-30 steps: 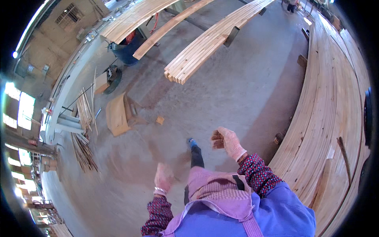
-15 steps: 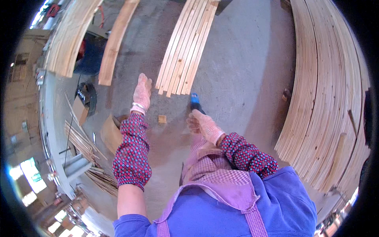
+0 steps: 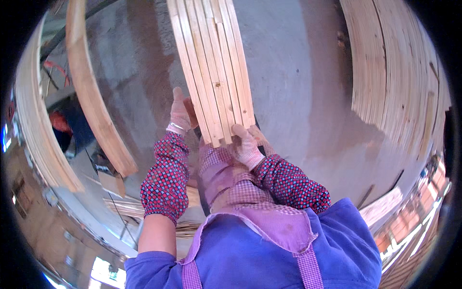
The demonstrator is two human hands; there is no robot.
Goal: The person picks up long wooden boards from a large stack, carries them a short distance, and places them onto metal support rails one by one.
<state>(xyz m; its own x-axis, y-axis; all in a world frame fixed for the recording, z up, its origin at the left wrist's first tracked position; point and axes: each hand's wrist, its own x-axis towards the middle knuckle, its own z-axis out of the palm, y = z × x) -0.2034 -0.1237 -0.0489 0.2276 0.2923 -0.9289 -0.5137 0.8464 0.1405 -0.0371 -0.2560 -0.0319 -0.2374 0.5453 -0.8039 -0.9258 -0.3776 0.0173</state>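
A bundle of pale wooden strips [image 3: 211, 67] lies side by side in front of me, its uneven near ends above my lap. My right hand [image 3: 248, 148], in a pinkish work glove, is at the near right corner of the bundle. Its thumb lies over a strip end; the fingers beneath are partly hidden. My left hand [image 3: 180, 113], gloved too, is beside the bundle's left edge with the thumb raised and the fingers apart from it. The fingers next to the wood are shaded, and whether they touch it I cannot tell.
A wide stack of long wooden strips [image 3: 394, 72] lies on the right. To the left run a curved-looking board [image 3: 91, 106] and a further stack of boards [image 3: 41, 125]. Thin offcuts [image 3: 127, 208] lie low on the left, near a cardboard piece [image 3: 111, 183]. Grey concrete floor [image 3: 284, 72] lies between.
My view has turned and moved forward, so the strip bundle now reaches between my hands. My right hand has come onto its near end; my left hand is now beside its left edge.
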